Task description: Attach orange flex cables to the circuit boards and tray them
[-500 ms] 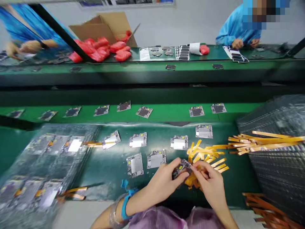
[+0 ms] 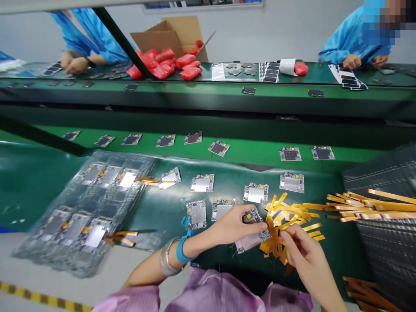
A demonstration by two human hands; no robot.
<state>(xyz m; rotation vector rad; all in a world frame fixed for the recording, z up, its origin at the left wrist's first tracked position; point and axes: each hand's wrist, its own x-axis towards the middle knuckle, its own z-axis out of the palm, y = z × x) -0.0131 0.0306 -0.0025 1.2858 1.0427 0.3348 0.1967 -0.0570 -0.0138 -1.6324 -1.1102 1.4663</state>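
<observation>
My left hand [image 2: 232,225] grips a circuit board [image 2: 251,242] between thumb and fingers, tilted above the bench. The board has a shiny metal shield, and the thumb covers part of it. To its right, my right hand [image 2: 303,249] has thumb and forefinger pinched on an orange ribbon cable at the edge of a loose cable pile [image 2: 279,212]; the fingertips partly hide that cable. Beyond my left hand lie several shielded boards, among them one board [image 2: 196,214] near my wrist and another [image 2: 256,193] beside the pile.
A bubbled plastic tray [image 2: 107,208] with boards and cables lies at left. More ribbon cables [image 2: 370,206] rest against dark stacked trays [image 2: 390,242] at right. Boards line the green belt [image 2: 253,151]. Across it, two people work near red bags [image 2: 159,63] and a carton [image 2: 159,37].
The view has swung, so the scene sits further right. My right hand has come away from the board to the cable pile. My left hand still holds the board, now showing more of its face.
</observation>
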